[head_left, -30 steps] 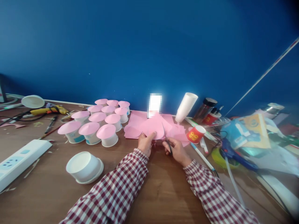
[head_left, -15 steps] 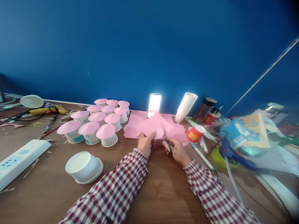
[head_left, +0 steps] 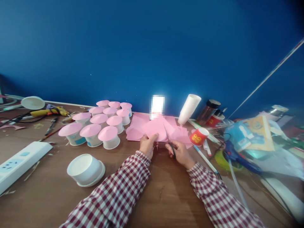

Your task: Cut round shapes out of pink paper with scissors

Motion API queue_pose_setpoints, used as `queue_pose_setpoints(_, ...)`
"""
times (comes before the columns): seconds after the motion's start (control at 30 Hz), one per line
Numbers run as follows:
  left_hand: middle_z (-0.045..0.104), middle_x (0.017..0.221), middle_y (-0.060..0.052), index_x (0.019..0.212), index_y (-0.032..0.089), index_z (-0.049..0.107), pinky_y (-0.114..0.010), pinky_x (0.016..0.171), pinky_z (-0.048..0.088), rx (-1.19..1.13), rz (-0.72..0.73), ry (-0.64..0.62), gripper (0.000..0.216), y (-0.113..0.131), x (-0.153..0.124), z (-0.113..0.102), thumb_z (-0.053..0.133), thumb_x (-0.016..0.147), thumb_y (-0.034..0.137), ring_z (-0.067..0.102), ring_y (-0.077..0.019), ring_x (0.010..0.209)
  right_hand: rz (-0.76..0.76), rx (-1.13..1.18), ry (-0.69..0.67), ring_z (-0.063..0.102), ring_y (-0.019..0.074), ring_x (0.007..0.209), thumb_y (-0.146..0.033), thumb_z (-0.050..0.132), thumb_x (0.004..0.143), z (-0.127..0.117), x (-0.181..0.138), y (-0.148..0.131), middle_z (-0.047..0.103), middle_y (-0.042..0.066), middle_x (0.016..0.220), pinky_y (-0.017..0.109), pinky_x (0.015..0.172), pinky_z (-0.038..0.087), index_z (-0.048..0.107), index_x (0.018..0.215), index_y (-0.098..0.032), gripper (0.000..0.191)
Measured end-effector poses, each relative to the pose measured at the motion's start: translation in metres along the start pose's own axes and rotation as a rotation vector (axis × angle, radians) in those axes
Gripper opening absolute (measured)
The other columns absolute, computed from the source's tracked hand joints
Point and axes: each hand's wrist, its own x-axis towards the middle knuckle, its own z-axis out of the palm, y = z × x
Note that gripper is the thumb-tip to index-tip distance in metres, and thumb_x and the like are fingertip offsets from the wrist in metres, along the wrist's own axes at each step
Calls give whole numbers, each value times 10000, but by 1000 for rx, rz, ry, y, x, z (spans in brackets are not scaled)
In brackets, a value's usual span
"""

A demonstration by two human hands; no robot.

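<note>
My left hand point(head_left: 147, 145) pinches the near edge of a rounded pink paper piece point(head_left: 155, 128), thumb on top. In my right hand point(head_left: 179, 152) is a pair of scissors point(head_left: 168, 139), its blades pointing away from me along the right side of that piece. Whether the blades are parted I cannot tell. Beneath and behind lie more pink paper sheets point(head_left: 136, 122), some with cut curved edges. To the left stand several paper cups topped with shallow pink paper cones point(head_left: 108, 133).
Nearer on the left are white paper bowls point(head_left: 83, 167) and a power strip point(head_left: 21, 164); a yellow glue gun point(head_left: 51, 111) lies behind. On the right are stacked white cups point(head_left: 190, 109), a red cup point(head_left: 199, 136), a marker point(head_left: 205, 158) and a blue glue gun point(head_left: 239, 158).
Almost nothing differs. Both hands, the pink paper and the scissors stay in nearly the same place, and the view has shifted very slightly.
</note>
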Motion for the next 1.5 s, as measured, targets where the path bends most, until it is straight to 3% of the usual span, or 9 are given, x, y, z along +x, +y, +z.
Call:
queue_pose_setpoints(0.47,630,676,-16,766,104,628,-174,446,415,-26,2,18,310,-1,2,-1,777,523,226,549,-76,526,23,22,-3,448,80,438,-489,639,734,0,0,-2,472,-53,545,193,405,377,564,743,-161,337)
queue_pose_setpoints(0.9,694,813,-109,949,96,622,-294,583,528,-13,67,-36,431,-3,1,0,775,569,230,658,-193,674,46,42,-14,483,87,446,-476,663,714,1,0,-1,499,-53,535,202,426,417,582,793,-160,336)
queue_pose_setpoints(1.23,684,756,-111,847,76,629,-283,535,514,39,43,-39,376,1,-3,2,785,543,234,652,-204,660,46,59,-3,486,88,439,-489,677,692,1,0,-3,504,-53,525,202,419,413,581,778,-160,353)
queue_pose_setpoints(1.5,680,834,-111,856,88,625,-242,489,488,19,28,-19,365,2,-2,1,779,545,203,632,-172,652,41,46,-20,467,79,417,-470,672,711,0,0,0,498,-58,523,195,409,382,569,752,-166,324)
